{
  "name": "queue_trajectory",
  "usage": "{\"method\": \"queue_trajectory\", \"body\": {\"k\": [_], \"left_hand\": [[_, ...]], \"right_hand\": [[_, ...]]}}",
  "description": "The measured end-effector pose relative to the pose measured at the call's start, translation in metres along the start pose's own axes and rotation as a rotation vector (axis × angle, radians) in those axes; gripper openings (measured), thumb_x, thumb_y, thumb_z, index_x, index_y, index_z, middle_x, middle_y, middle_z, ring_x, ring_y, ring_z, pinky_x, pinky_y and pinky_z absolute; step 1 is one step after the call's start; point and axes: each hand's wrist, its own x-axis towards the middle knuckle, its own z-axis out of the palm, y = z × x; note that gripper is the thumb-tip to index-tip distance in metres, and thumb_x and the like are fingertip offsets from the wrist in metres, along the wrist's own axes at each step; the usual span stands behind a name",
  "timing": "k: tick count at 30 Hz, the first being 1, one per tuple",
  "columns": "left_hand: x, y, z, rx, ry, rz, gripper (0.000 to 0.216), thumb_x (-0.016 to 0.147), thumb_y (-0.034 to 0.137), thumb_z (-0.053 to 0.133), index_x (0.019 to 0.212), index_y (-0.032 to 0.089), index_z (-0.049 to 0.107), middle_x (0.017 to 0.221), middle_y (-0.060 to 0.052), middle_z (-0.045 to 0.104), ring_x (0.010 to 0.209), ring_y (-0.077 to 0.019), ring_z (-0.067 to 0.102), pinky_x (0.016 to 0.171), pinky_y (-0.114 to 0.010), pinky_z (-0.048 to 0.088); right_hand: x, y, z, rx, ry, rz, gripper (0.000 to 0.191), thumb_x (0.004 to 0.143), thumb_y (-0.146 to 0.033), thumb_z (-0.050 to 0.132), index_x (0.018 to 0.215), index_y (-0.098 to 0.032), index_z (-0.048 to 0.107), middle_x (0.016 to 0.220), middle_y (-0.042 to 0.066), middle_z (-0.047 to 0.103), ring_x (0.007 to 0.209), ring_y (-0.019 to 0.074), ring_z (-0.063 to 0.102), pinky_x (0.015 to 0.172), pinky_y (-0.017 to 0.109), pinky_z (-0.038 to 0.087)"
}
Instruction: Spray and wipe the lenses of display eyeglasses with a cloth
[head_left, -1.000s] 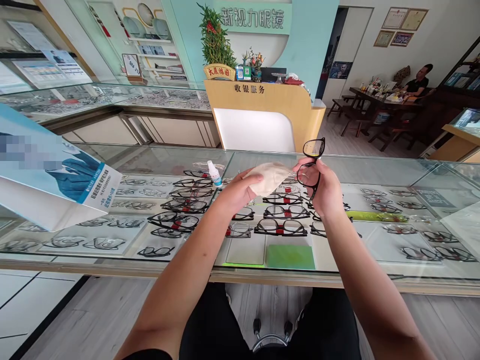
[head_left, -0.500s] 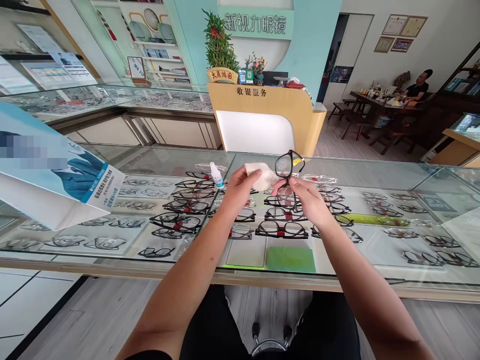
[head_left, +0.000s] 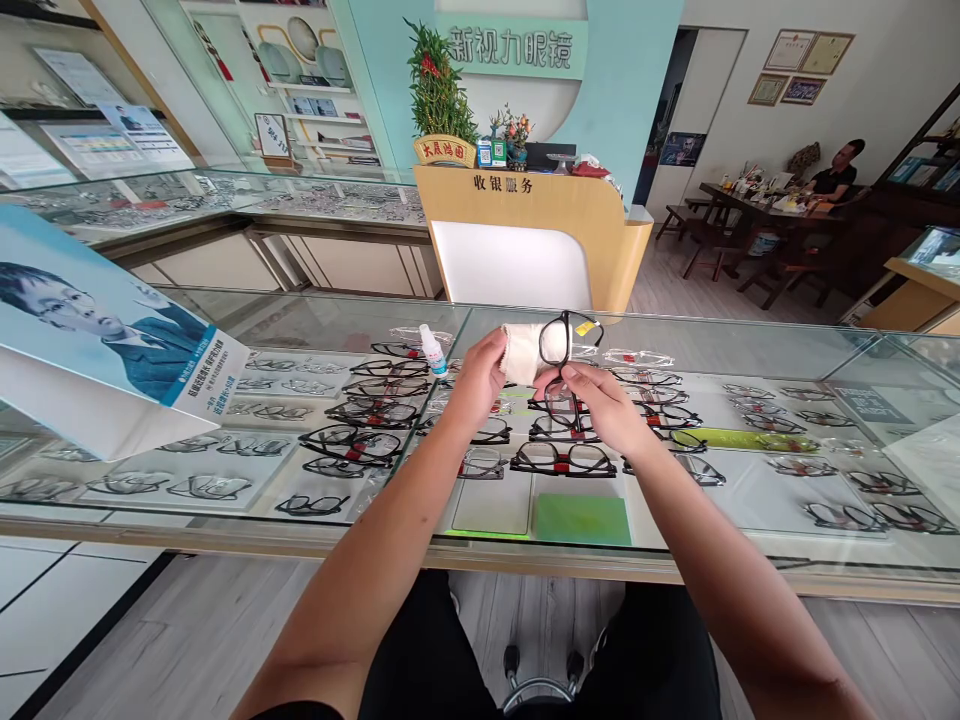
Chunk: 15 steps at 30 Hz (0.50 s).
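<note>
Black-framed eyeglasses [head_left: 556, 343] are held on end in my right hand [head_left: 596, 395], its thumb and fingers pinching the frame near the bridge. A yellow tag [head_left: 586, 327] shows by one temple arm. My left hand [head_left: 484, 375] is closed on a cream cleaning cloth [head_left: 522, 353], which lies against or just behind the edge of the upper lens; I cannot tell whether they touch. Left of that hand, a small white spray bottle [head_left: 433, 350] stands on the glass counter. Both hands are above rows of glasses, such as the dark pair [head_left: 562, 459] below them.
The glass display counter [head_left: 495, 562] runs across in front of me. A blue advertising stand [head_left: 127, 340] is on its left part. A green card [head_left: 583, 519] lies near the front edge. Beyond are a wooden cashier desk [head_left: 525, 215] and a person [head_left: 836, 178] seated at a table.
The eyeglasses have shifted left and slightly down, closer to the cloth. My left hand has turned, and the cloth is now spread more upright beside the upper lens.
</note>
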Motion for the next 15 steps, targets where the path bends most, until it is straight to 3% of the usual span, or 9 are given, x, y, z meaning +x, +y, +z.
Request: {"method": "queue_trajectory", "body": {"k": [2, 6, 11, 13, 15], "left_hand": [[0.001, 0.000, 0.001, -0.032, 0.024, -0.013, 0.054, 0.083, 0.075, 0.085, 0.085, 0.022, 0.073, 0.083, -0.003, 0.071, 0.087, -0.0223, 0.070, 0.077, -0.034, 0.054], [0.000, 0.002, 0.002, 0.048, -0.005, -0.014, 0.053, 0.075, 0.065, 0.099, 0.081, 0.021, 0.069, 0.074, 0.002, 0.063, 0.070, -0.0134, 0.057, 0.065, -0.028, 0.046], [-0.007, 0.008, 0.009, -0.048, -0.065, -0.095, 0.070, 0.063, 0.064, 0.109, 0.101, 0.025, 0.065, 0.075, 0.007, 0.066, 0.059, -0.0108, 0.056, 0.056, -0.025, 0.046], [-0.011, 0.009, 0.013, -0.060, -0.132, -0.154, 0.074, 0.064, 0.069, 0.108, 0.108, 0.026, 0.067, 0.072, 0.007, 0.067, 0.051, -0.0113, 0.054, 0.050, -0.027, 0.044], [-0.014, 0.009, 0.016, -0.038, -0.199, -0.187, 0.070, 0.070, 0.078, 0.101, 0.104, 0.024, 0.071, 0.067, 0.006, 0.065, 0.046, -0.0108, 0.048, 0.048, -0.029, 0.042]], "right_hand": [[0.000, 0.000, 0.000, 0.001, -0.005, 0.008, 0.062, 0.106, -0.081, 0.062, 0.100, -0.025, 0.086, 0.099, 0.007, 0.083, 0.106, 0.0276, 0.073, 0.108, 0.043, 0.055], [0.000, 0.001, 0.001, -0.006, -0.044, 0.007, 0.060, 0.108, -0.079, 0.061, 0.100, -0.025, 0.086, 0.096, 0.006, 0.082, 0.103, 0.0273, 0.071, 0.107, 0.043, 0.055], [0.001, 0.005, 0.005, -0.012, -0.097, -0.009, 0.060, 0.108, -0.079, 0.061, 0.099, -0.026, 0.086, 0.099, 0.006, 0.081, 0.103, 0.0265, 0.070, 0.108, 0.041, 0.054], [0.001, 0.008, 0.007, -0.009, -0.098, -0.013, 0.060, 0.107, -0.081, 0.062, 0.097, -0.026, 0.085, 0.099, 0.005, 0.080, 0.102, 0.0262, 0.070, 0.108, 0.041, 0.053], [0.001, 0.011, 0.009, 0.001, -0.104, -0.014, 0.060, 0.106, -0.081, 0.063, 0.095, -0.026, 0.084, 0.098, 0.005, 0.080, 0.101, 0.0262, 0.070, 0.108, 0.041, 0.053]]}}
